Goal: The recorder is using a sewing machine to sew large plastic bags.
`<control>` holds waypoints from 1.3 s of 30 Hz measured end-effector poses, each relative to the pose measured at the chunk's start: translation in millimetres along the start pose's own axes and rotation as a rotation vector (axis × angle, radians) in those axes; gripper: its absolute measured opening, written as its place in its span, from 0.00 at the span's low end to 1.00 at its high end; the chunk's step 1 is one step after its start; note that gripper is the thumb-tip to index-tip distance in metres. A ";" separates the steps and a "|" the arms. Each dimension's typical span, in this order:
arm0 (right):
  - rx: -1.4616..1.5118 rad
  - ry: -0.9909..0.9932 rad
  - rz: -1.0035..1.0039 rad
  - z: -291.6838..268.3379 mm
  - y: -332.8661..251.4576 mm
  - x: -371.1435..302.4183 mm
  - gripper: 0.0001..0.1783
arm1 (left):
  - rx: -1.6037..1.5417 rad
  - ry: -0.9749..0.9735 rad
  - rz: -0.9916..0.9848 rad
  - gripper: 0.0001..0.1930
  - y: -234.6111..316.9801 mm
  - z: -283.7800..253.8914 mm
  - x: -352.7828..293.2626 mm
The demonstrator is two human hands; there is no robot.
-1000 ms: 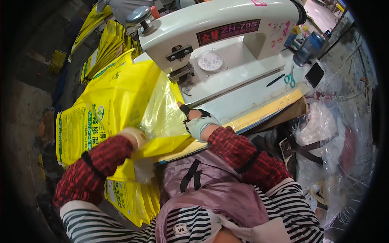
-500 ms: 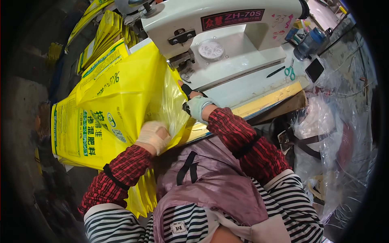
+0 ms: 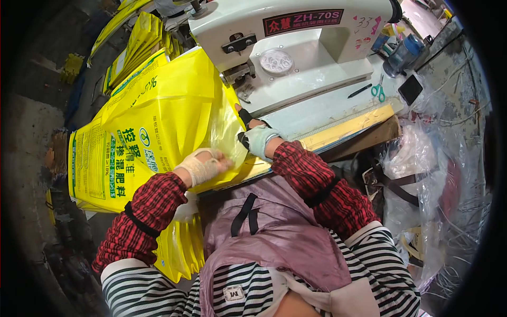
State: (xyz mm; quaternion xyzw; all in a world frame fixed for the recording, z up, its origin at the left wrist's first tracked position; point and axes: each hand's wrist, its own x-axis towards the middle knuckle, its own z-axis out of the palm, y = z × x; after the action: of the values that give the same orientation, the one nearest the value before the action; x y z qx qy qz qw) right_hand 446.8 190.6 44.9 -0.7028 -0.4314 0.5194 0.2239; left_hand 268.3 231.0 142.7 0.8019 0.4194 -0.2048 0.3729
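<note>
A large yellow printed plastic sack [image 3: 174,119] lies across the table on the left, its far right edge beside the sewing head of a white industrial sewing machine [image 3: 317,58]. Clear liner film [image 3: 231,132] shows along the sack's right side. My right hand [image 3: 257,134], in a pale glove with black finger covers, is closed on the sack's right edge, just below the needle area. Over the near right corner of the sack is my left hand [image 3: 205,166], in a whitish wrap. Its fingers reach toward the film but are smeared by motion.
More yellow sacks hang under my left forearm [image 3: 179,248], and others are stacked at the upper left [image 3: 140,45]. Teal-handled scissors [image 3: 378,93], a black pen [image 3: 359,91], a dark flat device [image 3: 410,90] and a blue bottle [image 3: 404,57] occupy the right. A wooden strip [image 3: 346,127] edges the table.
My left hand has shifted right and slightly away from me, toward the film. The sack's upper panel has changed its folds, while my right hand stays nearly in place.
</note>
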 end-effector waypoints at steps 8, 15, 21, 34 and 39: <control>-0.193 0.051 -0.009 10.4 2.7 4.7 0.25 | 0.797 0.013 0.259 0.14 24.2 -2.4 9.5; -0.057 0.068 -0.108 6.4 1.6 -13.0 0.27 | 0.942 0.069 0.719 0.08 71.2 0.6 -31.3; -0.204 0.006 -0.028 8.8 1.7 -15.4 0.27 | 0.918 0.082 0.762 0.14 72.7 -13.6 -36.5; -0.517 0.052 -0.154 14.6 24.0 5.5 0.38 | 0.556 -0.101 0.550 0.18 32.5 -48.7 -7.8; -0.385 0.182 -0.345 15.0 26.7 0.2 0.36 | 0.770 -0.044 0.291 0.20 20.6 -33.7 -3.8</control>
State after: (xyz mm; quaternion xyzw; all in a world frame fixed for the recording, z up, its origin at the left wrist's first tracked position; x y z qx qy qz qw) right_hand 443.0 174.6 19.0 -0.6924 -0.6137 0.3166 0.2090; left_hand 283.7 247.3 175.4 0.9293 0.1863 -0.3088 0.0797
